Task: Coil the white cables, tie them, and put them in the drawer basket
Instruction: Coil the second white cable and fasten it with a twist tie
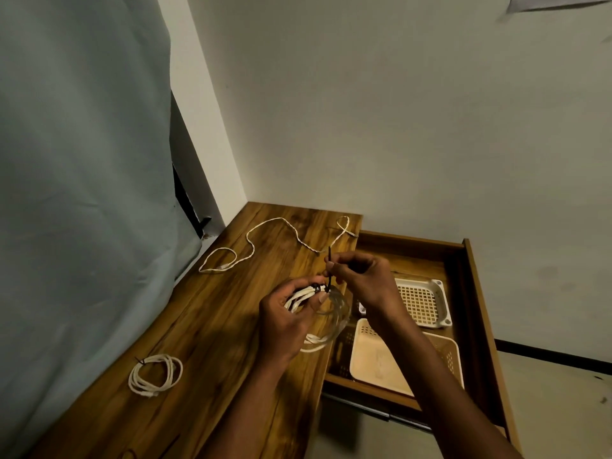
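Cinching a black zip tie [330, 266] round the white cable coil [318, 313], held above the table [212, 313] edge beside the open drawer [463, 293].

Risk: the bundle may slip or splay if the left hold eases while the tail is pulled — loops could spring out and the tie would bite only some strands.

Left hand [288, 323]: fingers curled round the coil, thumb pressing near the tie head. Right hand [361, 276]: raised, grip pinching the tie tail upright.

One tied coil [155, 376] lies on the table; one loose cable [281, 240] is not yet coiled. Drawer baskets [384, 362] hold no cable.
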